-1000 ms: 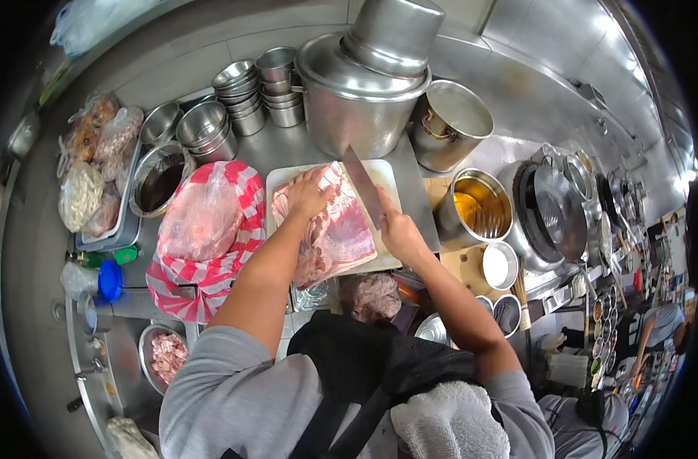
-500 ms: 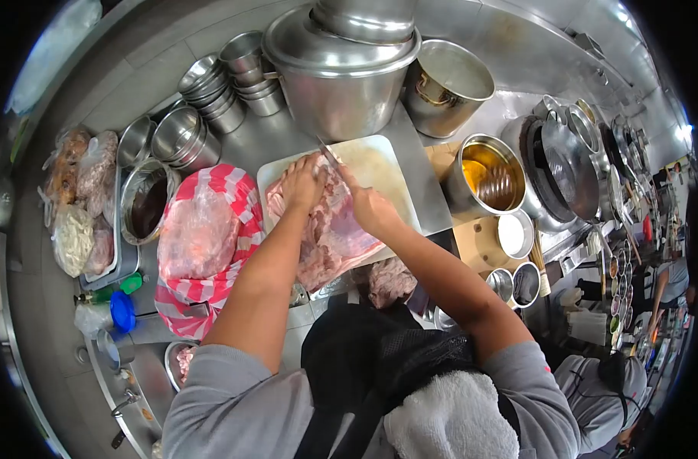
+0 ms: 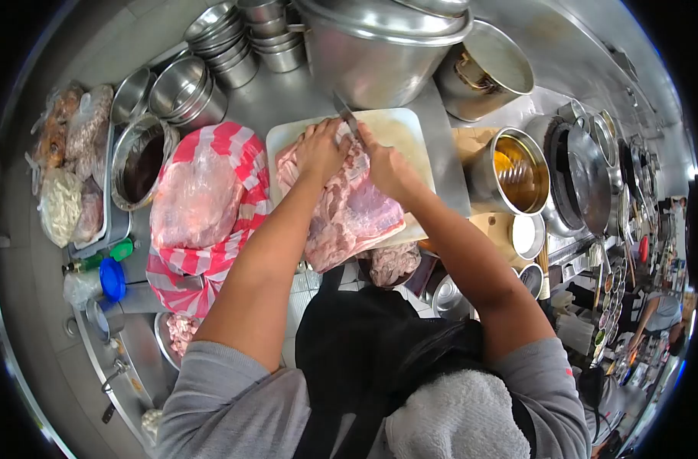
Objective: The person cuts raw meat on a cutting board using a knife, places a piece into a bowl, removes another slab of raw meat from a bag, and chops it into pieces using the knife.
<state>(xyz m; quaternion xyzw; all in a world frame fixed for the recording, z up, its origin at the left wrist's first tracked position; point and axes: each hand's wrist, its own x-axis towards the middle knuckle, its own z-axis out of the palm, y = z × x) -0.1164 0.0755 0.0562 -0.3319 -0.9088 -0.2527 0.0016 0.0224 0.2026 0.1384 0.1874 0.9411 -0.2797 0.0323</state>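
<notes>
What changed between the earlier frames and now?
Since the first picture, the right hand has brought the knife leftward, to the meat close beside the left hand. Nothing was newly grasped or released: the right hand keeps the knife, the left hand stays on the meat.

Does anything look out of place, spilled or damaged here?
One thing: the pink-and-white raw slab of meat runs past the near edge of the white rectangular cutting board, so its near corner looks poorly supported. No spill or damage is evident.
</notes>
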